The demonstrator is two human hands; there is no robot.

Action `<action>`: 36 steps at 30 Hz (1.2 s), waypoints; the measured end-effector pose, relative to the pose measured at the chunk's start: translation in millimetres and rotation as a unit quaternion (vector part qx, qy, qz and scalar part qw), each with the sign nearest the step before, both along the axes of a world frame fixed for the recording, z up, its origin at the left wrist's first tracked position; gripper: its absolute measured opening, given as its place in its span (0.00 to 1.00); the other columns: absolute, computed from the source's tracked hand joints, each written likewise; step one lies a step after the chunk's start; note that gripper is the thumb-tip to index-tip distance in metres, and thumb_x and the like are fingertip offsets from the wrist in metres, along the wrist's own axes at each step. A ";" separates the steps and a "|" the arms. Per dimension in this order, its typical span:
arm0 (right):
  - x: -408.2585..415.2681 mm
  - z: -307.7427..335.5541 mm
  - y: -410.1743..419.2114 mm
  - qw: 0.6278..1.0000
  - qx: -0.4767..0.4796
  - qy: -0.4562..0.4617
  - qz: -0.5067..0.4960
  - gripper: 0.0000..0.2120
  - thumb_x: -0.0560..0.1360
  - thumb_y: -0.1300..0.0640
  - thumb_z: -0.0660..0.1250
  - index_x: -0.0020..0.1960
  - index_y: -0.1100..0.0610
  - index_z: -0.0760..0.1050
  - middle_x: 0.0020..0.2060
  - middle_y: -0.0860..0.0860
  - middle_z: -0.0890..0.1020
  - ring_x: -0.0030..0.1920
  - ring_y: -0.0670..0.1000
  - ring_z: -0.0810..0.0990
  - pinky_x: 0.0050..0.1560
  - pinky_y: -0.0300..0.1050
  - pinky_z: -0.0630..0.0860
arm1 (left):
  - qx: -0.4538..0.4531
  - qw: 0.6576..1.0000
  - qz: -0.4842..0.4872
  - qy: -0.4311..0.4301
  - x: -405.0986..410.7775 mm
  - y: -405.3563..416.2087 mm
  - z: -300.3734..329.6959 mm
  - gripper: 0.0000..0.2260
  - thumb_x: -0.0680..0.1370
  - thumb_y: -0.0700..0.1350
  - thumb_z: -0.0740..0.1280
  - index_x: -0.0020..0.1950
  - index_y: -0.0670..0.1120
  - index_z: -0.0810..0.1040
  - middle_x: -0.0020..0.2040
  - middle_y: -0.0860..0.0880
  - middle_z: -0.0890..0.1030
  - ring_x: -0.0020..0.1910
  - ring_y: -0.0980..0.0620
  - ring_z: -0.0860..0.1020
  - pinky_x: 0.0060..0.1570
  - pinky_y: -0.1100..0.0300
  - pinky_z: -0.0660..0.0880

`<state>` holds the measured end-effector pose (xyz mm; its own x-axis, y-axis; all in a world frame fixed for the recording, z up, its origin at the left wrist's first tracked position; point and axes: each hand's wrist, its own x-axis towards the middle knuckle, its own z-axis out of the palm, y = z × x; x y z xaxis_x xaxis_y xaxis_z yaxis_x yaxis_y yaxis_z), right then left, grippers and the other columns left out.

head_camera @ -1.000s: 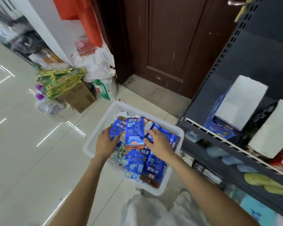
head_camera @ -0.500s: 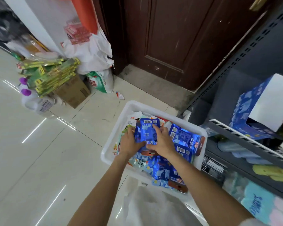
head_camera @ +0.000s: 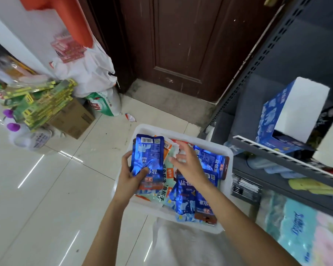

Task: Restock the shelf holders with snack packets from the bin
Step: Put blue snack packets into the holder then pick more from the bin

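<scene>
The left hand (head_camera: 130,176) grips a small stack of blue snack packets (head_camera: 148,156) by their lower edge, thumb across the front and fingers curled behind, holding them upright above the near-left part of the white bin (head_camera: 226,156). Just to the right of that stack, the right hand (head_camera: 188,166) hovers over the bin with fingers spread and loosely bent, holding nothing. Under and beyond the right hand lie more loose packets (head_camera: 186,198), blue and pale green, heaped in the bin. Further right of the right hand stands the dark shelf (head_camera: 277,156), with a blue-and-white display box (head_camera: 288,116) on it.
</scene>
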<state>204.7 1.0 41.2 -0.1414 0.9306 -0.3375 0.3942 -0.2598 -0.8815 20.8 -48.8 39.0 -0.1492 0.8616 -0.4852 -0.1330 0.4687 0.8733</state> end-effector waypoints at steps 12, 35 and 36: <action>156.7 37.9 -16.9 0.787 0.457 -0.335 0.244 0.28 0.69 0.66 0.65 0.68 0.50 0.70 0.68 0.54 0.73 0.69 0.58 0.69 0.70 0.56 0.62 | -0.004 0.975 -0.214 -0.053 131.0 16.8 63.8 0.21 0.76 0.36 0.68 0.63 0.54 0.68 0.52 0.47 0.83 0.46 0.44 0.83 0.41 0.52 0.81; 428.9 108.4 -79.8 0.964 0.092 0.175 -0.177 0.07 0.78 0.56 0.62 0.56 0.49 0.72 0.45 0.43 0.84 0.44 0.41 0.83 0.40 0.36 0.79 | 0.198 0.980 -0.028 0.016 364.1 9.9 130.9 0.09 0.77 0.38 0.66 0.56 0.47 0.77 0.46 0.52 0.85 0.45 0.53 0.83 0.45 0.60 0.79; 426.3 113.2 -75.1 0.961 0.095 0.186 -0.183 0.06 0.79 0.56 0.62 0.55 0.49 0.72 0.43 0.42 0.84 0.42 0.40 0.83 0.38 0.34 0.78 | 0.228 0.974 -0.012 0.007 364.0 23.6 141.1 0.09 0.77 0.37 0.65 0.55 0.48 0.77 0.45 0.53 0.85 0.45 0.54 0.83 0.45 0.60 0.78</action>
<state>631.0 -74.1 154.3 0.1280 0.9809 -0.1468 -0.0449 -0.1421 -0.9888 384.8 -25.2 180.1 -0.1304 0.9902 -0.0492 -0.1139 0.0343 0.9929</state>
